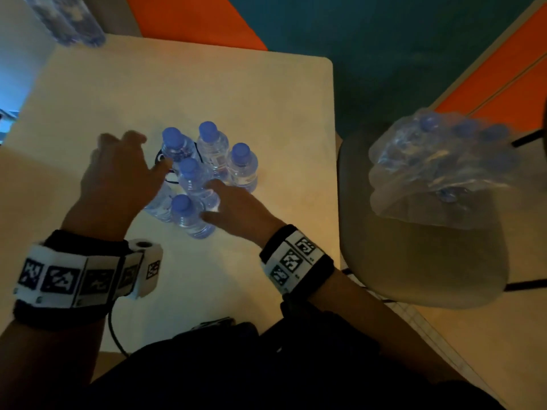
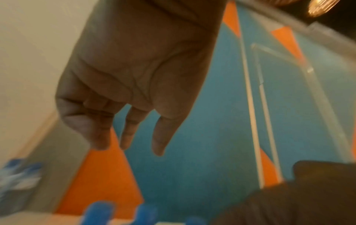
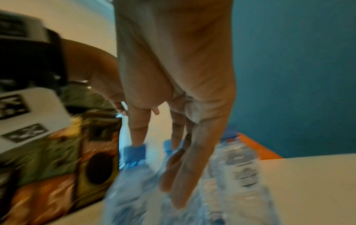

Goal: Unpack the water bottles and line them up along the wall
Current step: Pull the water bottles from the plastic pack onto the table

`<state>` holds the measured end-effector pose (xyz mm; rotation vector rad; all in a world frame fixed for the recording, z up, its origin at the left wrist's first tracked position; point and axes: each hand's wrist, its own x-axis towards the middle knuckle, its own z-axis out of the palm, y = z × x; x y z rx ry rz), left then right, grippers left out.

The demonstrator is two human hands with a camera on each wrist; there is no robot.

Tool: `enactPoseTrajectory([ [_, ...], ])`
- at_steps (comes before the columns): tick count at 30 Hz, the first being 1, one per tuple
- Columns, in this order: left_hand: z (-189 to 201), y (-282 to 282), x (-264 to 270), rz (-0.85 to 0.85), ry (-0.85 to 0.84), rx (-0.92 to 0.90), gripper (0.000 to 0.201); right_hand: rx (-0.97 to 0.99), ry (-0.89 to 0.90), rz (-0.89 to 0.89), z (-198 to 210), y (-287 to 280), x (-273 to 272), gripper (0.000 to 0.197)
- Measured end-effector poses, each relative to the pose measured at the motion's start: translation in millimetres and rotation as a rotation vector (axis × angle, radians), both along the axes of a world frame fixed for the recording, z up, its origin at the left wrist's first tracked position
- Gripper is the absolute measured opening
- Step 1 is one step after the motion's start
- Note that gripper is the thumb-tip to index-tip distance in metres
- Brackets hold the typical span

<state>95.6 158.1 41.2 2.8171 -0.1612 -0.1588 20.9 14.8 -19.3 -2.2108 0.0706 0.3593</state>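
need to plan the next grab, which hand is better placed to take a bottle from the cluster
Right. The right hand already has straight fingers against the near bottles, while the left hand hovers open above the cluster's left side.

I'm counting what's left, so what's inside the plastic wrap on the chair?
Through the plastic wrap on the chair, several blue-capped bottles show, lying packed together. The crumpled film blurs and covers the rest, so a full count can't be made.

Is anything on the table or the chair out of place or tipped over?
Yes. The loose bottles stand bunched mid-table, not lined along the wall, where only a few bottles stand at the far corner. Their wrap lies crumpled on the chair, apparently with bottles inside. Nothing has plainly fallen or spilled.
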Motion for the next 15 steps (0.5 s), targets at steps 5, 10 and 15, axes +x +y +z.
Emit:
enactPoseTrajectory([
  [5,24.3,-110.6,-36.4,-0.371,0.033,-0.347,0.025,-0.049,0.184,-0.260,5.5,-98.0,-31.3,0.041],
  [10,-9.8,-228.2,-95.3,-0.914,0.269,-0.296,0.020,-0.383,0.367,-0.441,8.3,-198.0,-80.9,0.035],
  [15,-34.9,-313.2,-140.4,-1.184,0.414,-0.185,0.023,-0.561,0.539,-0.619,0.9,-277.1,-136.5,0.039],
])
